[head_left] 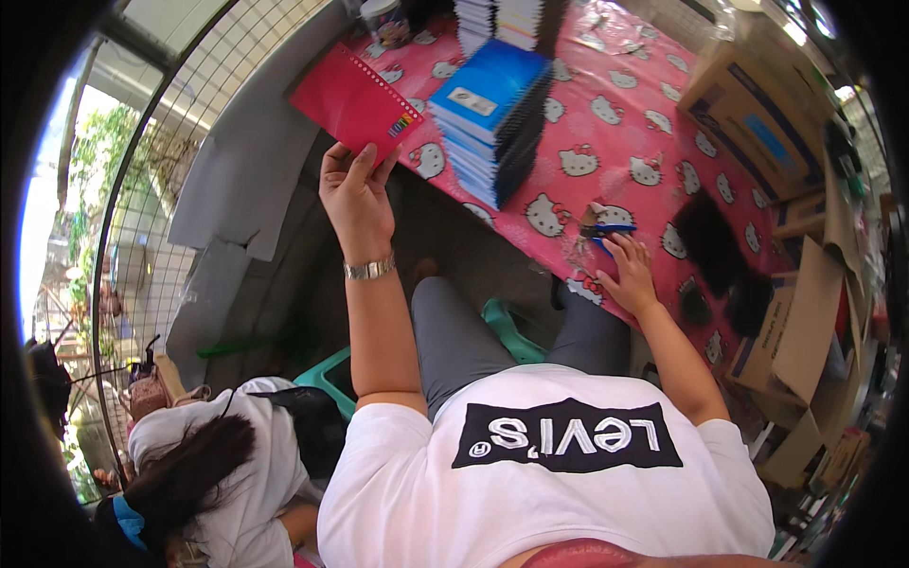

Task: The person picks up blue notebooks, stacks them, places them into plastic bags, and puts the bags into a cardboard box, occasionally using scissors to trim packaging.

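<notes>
My left hand [360, 194] pinches the near corner of a red notebook [350, 99] between thumb and fingers. A row of small holes runs along the notebook's far edge, and it is tilted over the table's left edge. On the right, my right hand [630, 275] rests on the table with its fingers stretched out. Its fingertips reach a pair of pliers with blue handles [611, 230], without being wrapped round them. Between my hands stands a tall stack of blue notebooks [492, 90], with dark bindings along the right side.
A pink cartoon-cat cloth covers the table [578, 123]. More notebook stacks [516, 24] and a clear jar [385, 21] stand at the back. Cardboard boxes [757, 104] line the right; dark flat pieces [710, 241] lie nearby. Another person [227, 454] sits lower left beside a green stool [327, 379].
</notes>
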`<act>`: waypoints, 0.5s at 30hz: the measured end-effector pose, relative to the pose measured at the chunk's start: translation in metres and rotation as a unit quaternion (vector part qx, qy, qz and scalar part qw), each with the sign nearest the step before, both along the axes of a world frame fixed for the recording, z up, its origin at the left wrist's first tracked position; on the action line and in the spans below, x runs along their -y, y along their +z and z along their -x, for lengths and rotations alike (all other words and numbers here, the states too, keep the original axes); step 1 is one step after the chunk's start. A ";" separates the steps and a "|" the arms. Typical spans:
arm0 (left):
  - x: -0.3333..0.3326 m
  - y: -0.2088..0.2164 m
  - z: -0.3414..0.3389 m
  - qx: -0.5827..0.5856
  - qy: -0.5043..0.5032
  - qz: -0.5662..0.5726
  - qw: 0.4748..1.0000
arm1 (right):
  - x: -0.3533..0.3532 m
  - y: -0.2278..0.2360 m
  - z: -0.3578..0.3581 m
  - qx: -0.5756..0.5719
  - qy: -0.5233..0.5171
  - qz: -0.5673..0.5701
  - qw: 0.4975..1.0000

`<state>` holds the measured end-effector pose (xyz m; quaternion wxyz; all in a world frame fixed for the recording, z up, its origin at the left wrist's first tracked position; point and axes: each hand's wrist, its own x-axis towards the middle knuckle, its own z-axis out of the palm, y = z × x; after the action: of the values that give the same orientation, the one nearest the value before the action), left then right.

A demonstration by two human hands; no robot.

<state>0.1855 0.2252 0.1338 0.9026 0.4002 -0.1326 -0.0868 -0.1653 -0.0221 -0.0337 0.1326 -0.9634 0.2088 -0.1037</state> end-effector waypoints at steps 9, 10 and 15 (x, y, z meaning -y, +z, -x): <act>0.110 0.058 0.129 0.069 -0.222 -0.057 0.971 | 0.041 0.209 -0.047 0.314 0.017 -0.388 0.866; 0.123 0.054 0.138 0.073 -0.245 -0.059 0.965 | 0.038 0.230 -0.044 0.308 0.027 -0.427 0.850; 0.184 0.045 0.194 0.059 -0.370 -0.020 0.927 | 0.054 0.243 0.006 0.272 -0.037 -0.468 0.840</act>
<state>-0.0084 0.0414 0.1790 0.7884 0.3451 -0.3227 -0.3939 -0.1715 -0.0762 0.2097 0.6149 -0.7115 0.2239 -0.2561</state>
